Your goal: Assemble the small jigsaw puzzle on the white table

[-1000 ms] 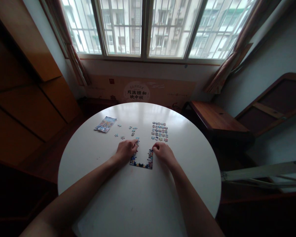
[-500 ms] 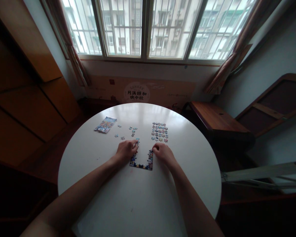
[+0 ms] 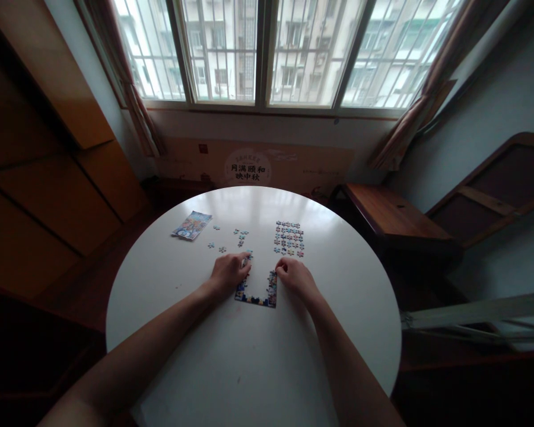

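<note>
A partly joined jigsaw frame [image 3: 256, 296], U-shaped, lies on the round white table [image 3: 249, 362]. My left hand [image 3: 228, 273] rests on its left arm with the fingers curled and pinched at the upper end, where a small puzzle piece [image 3: 247, 256] shows at the fingertips. My right hand [image 3: 295, 276] has its fingers curled too, pressing on the top of the frame's right arm. Loose pieces [image 3: 288, 237] lie in neat rows just beyond my right hand. A few scattered pieces [image 3: 239, 236] lie beyond my left hand.
A colourful picture card [image 3: 191, 225] lies at the table's far left. A wooden bench [image 3: 389, 218] stands to the right, and wooden cabinets [image 3: 48, 178] to the left. Barred windows [image 3: 267, 53] with curtains fill the far wall. The table's edge curves close on both sides.
Both hands stay on the frame's two arms; the left fingertips have shifted slightly at the upper end. The view has nudged a little.
</note>
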`<state>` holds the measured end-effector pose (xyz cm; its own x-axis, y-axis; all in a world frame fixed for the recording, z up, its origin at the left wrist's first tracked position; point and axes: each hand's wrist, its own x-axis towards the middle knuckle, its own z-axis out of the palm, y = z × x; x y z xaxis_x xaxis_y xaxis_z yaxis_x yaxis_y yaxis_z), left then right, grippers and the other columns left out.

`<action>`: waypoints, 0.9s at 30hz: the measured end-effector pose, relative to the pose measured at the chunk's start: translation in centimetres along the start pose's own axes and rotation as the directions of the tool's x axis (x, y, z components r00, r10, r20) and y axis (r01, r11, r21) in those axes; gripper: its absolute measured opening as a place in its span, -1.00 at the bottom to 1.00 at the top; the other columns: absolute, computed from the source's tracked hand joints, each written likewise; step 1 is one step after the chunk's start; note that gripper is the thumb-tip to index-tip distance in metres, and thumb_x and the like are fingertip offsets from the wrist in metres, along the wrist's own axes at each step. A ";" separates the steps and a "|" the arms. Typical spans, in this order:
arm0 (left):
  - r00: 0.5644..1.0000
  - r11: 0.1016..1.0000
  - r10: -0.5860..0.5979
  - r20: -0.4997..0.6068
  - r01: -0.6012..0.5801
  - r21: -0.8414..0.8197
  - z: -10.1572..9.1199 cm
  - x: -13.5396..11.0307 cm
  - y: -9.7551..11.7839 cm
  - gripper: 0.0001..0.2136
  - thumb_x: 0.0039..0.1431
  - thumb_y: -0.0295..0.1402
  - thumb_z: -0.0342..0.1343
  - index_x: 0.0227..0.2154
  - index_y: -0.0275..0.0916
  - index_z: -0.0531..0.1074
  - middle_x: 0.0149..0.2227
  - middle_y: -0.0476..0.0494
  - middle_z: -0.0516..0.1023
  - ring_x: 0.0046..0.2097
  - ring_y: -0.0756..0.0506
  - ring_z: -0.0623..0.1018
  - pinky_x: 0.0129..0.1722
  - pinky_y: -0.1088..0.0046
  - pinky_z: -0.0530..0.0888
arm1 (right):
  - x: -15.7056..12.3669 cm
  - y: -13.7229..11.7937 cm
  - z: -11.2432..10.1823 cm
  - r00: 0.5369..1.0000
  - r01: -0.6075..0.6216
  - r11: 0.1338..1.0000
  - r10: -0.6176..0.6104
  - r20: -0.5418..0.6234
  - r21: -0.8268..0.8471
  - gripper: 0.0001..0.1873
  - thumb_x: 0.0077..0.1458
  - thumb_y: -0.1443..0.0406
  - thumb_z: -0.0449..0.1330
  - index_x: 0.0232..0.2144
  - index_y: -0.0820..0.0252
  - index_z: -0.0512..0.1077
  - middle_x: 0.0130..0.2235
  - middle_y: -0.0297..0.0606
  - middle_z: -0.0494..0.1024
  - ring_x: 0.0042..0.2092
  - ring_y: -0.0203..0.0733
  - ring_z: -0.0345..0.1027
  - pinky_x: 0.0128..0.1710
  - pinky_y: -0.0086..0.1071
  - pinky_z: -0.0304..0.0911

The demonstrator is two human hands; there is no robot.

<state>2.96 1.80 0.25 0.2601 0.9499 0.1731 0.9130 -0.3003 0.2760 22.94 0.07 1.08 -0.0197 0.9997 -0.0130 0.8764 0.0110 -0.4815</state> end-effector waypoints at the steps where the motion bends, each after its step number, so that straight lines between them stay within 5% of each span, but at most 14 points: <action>1: 1.000 1.000 0.001 -0.004 -0.001 -0.014 0.0 0.0 0.0 -0.70 0.20 -0.22 -0.05 -0.04 -0.05 0.42 -0.41 -0.04 0.56 -0.32 -0.08 0.52 -0.32 0.47 0.33 | 0.0 0.0 0.0 1.000 -0.001 1.000 0.001 0.000 0.002 -0.80 0.01 0.32 0.05 -0.41 0.14 0.49 -0.36 -0.25 0.55 -0.33 -0.25 0.36 -0.39 -0.46 0.06; 8: 0.965 0.999 0.028 -0.261 -0.023 0.022 -0.4 0.2 -0.5 -0.71 0.17 -0.21 0.01 -0.07 -0.10 0.44 -0.05 -0.18 0.44 0.02 -0.21 0.30 -0.02 0.22 0.21 | -0.2 -0.1 -0.1 1.000 -0.004 1.000 0.004 -0.002 0.001 -0.80 0.02 0.31 0.05 -0.41 0.13 0.48 -0.37 -0.27 0.55 -0.33 -0.25 0.36 -0.40 -0.46 0.04; 12: 0.974 1.000 0.001 -0.225 0.004 0.025 -0.4 0.3 -0.9 -0.67 0.19 -0.12 -0.03 -0.05 -0.09 0.43 0.06 -0.16 0.36 0.11 -0.25 0.18 0.03 0.16 0.11 | -0.2 -0.2 -0.2 1.000 -0.003 1.000 0.003 -0.005 -0.004 -0.80 0.02 0.32 0.04 -0.41 0.13 0.48 -0.37 -0.28 0.55 -0.34 -0.25 0.35 -0.42 -0.46 0.02; 20: 0.989 1.000 0.030 -0.148 -0.030 -0.002 -1.4 0.5 -0.9 -0.75 0.22 -0.22 -0.06 -0.26 -0.11 0.51 -0.04 -0.10 0.50 0.11 -0.23 0.21 0.06 0.12 -0.02 | -0.1 -0.1 -0.2 1.000 -0.008 1.000 0.008 0.006 0.014 -0.82 0.03 0.32 0.07 -0.39 0.14 0.48 -0.35 -0.28 0.55 -0.33 -0.26 0.36 -0.40 -0.47 0.04; 27: 0.976 1.000 0.003 -0.217 0.001 0.021 -1.3 1.0 -2.3 -0.80 0.16 -0.27 0.01 -0.33 -0.15 0.53 -0.18 -0.15 0.54 0.01 -0.22 0.30 0.03 0.10 -0.01 | -0.2 0.0 -0.2 1.000 0.008 1.000 -0.008 -0.007 0.022 -0.81 0.03 0.33 0.06 -0.38 0.14 0.48 -0.36 -0.28 0.55 -0.33 -0.27 0.36 -0.39 -0.47 0.05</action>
<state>0.76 3.34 1.02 0.1889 0.9075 0.3752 0.9199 -0.2972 0.2559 23.04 -0.17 1.31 -0.0238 0.9997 -0.0031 0.8655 0.0191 -0.5005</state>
